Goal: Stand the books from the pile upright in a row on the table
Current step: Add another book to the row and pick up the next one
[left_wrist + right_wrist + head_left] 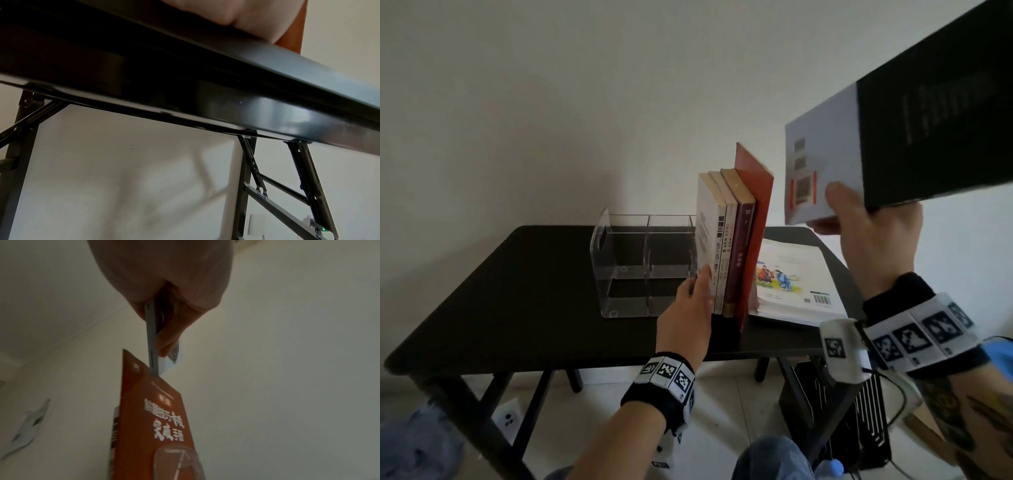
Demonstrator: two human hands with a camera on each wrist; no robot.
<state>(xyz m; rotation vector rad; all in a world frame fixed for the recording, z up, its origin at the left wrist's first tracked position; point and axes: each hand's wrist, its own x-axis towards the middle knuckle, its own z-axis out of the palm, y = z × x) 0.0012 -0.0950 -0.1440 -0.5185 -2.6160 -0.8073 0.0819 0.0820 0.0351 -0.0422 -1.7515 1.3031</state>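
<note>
Several books (726,240) stand upright in a row on the black table (517,294), the rightmost a tall thin red one (755,219). My left hand (693,301) lies flat against the white book at the row's left end. My right hand (859,219) holds a large black-and-grey book (914,133) by its lower edge, raised in the air to the right of the row. In the right wrist view my fingers (170,331) pinch that book's edge above the red book (152,418). The pile (794,281) lies flat beside the row, a picture cover on top.
A clear acrylic divided organiser (640,263) stands just left of the row. A white wall rises behind the table. Below, folding table legs (257,178) and a black device (835,411) on the floor at the right.
</note>
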